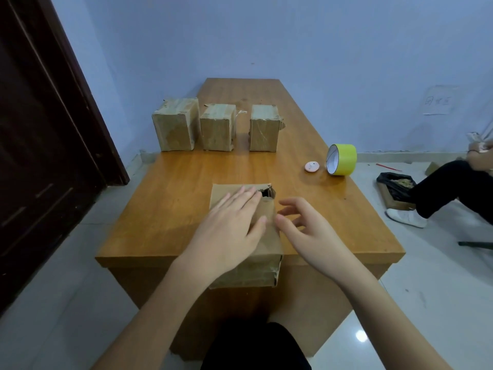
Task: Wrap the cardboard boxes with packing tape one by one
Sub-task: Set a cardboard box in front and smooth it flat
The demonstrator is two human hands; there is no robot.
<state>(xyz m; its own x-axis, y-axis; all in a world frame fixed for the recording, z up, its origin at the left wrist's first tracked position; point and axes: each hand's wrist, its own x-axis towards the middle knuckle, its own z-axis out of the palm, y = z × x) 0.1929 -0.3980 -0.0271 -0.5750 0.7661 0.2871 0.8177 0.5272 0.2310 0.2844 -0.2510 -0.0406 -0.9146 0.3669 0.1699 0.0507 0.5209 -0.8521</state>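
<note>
A cardboard box (266,247) stands at the near edge of the wooden table (170,198), its top flap gaping at the far right corner. My left hand (229,228) lies flat on the box top with straight fingers. My right hand (301,225) hovers just right of the box, fingers loosely spread, holding nothing. A roll of yellow-green packing tape (342,159) lies on its edge at the right side of the table. Three more cardboard boxes stand in a row further back: left (174,126), middle (217,128), right (264,128).
A small round pink object (311,166) lies beside the tape roll. A dark door (40,129) is on the left. Another person's leg and white shoe (406,217) are on the right, near a black-bagged box (394,182) on the floor.
</note>
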